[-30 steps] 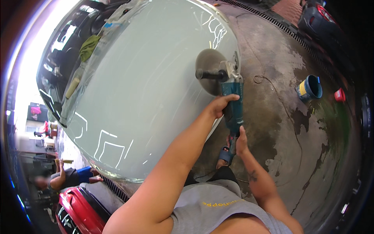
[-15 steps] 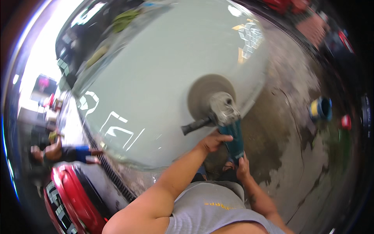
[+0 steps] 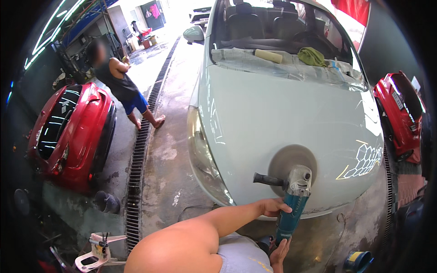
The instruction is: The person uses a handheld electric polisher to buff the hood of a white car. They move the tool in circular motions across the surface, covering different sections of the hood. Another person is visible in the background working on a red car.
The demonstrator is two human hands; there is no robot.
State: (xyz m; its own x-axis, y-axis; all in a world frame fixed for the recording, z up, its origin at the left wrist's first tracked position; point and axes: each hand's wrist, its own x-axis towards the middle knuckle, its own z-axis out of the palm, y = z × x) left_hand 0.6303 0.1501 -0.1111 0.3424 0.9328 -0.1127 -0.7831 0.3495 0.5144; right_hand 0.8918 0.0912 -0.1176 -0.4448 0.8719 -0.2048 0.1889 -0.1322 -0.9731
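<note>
Swung round since the earlier frame, the view puts the clear glass windscreen (image 3: 291,40) ahead of both hands rather than off to their left, and the teal-bodied polisher with a grey metal head (image 3: 295,202) sits lower and further right. From my remote seat I see the left hand (image 3: 275,207) wrapped about its housing, probably to steady the weight near the head. Behind it, the right hand (image 3: 278,252) cups the rear end; I cannot tell how far its fingers close. Perhaps it bears the tail so the round brown disc (image 3: 284,159), blurred ahead of the left hand, lies flat over the glossy pale bonnet (image 3: 264,109). A black side handle (image 3: 268,180) juts out ahead of the left hand, ungripped. Well beyond both hands, a crumpled greyish sheet (image 3: 234,59) spans the windscreen's base, likely as a shield; a bunched olive-green cloth (image 3: 312,57) and a pale yellow cylinder (image 3: 268,56) rest on it, presumably parked off the bonnet. Right of the right hand stands a round blue bucket (image 3: 357,265).
</note>
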